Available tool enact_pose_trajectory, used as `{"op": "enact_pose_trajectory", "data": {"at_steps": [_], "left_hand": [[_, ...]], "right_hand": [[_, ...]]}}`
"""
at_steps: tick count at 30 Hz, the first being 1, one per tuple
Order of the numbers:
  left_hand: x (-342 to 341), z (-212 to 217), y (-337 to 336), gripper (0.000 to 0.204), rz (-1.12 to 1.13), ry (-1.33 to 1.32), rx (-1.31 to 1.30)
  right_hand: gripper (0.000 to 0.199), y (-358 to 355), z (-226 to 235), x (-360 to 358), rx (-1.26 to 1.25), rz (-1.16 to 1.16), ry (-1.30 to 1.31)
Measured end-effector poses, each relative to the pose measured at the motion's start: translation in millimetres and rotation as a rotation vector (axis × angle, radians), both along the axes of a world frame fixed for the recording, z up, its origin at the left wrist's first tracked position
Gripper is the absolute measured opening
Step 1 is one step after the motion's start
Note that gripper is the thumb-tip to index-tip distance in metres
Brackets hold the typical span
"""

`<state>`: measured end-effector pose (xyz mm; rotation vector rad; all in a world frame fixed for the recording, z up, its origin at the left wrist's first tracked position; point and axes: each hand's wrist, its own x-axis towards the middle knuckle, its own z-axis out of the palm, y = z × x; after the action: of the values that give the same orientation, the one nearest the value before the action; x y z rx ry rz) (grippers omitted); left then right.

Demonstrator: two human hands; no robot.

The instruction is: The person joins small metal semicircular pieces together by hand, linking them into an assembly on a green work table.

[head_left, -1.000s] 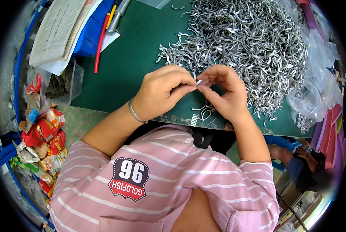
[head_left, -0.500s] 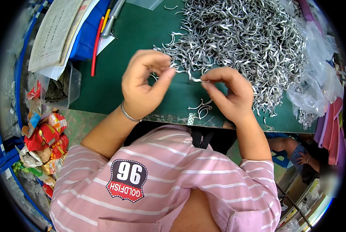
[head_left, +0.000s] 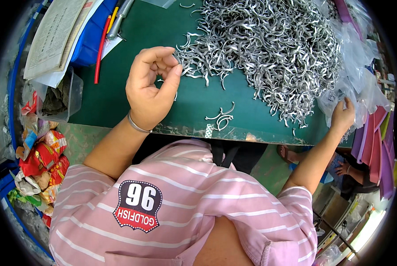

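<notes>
My left hand (head_left: pixel 152 86) is held above the green table, beside the left edge of a large pile of small curved silver metal pieces (head_left: pixel 269 48). Its fingers are curled and the thumb comes close to them. Thin silver bits show in the gap behind the thumb; whether they are held or lie on the table cannot be told. Far to the right, my right hand (head_left: pixel 343 116) reaches to the clear plastic bag (head_left: pixel 331 99) at the table's edge. Its fingers are bent, and anything between them is hidden. Several loose metal pieces (head_left: pixel 223 119) lie near the front edge.
At the left are a blue bin (head_left: pixel 87 48) with papers (head_left: pixel 56 35), a red pen (head_left: pixel 102 53) and a clear tub (head_left: pixel 74 99) of dark cloth. Colourful wrappers (head_left: pixel 43 159) sit below. Purple and red strips (head_left: pixel 375 146) hang at right, near another person's hand (head_left: pixel 343 168).
My right hand has moved from the table's middle out to the plastic bag at the right; the metal piece it pinched no longer shows. My left hand has shifted slightly left and away from me.
</notes>
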<state>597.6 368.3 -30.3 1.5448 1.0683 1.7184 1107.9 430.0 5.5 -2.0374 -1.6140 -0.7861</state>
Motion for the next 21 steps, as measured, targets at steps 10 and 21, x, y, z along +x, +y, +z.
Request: {"op": "enact_pose_trajectory", "data": {"at_steps": [10, 21], "left_hand": [[2, 0, 3, 0.028, 0.023, 0.130, 0.034], [2, 2, 1, 0.030, -0.014, 0.152, -0.003]], "right_hand": [[0.018, -38, -5, -292, -0.480, 0.985, 0.348], [0.007, -47, 3, -277, -0.590, 1.092, 0.996]]}}
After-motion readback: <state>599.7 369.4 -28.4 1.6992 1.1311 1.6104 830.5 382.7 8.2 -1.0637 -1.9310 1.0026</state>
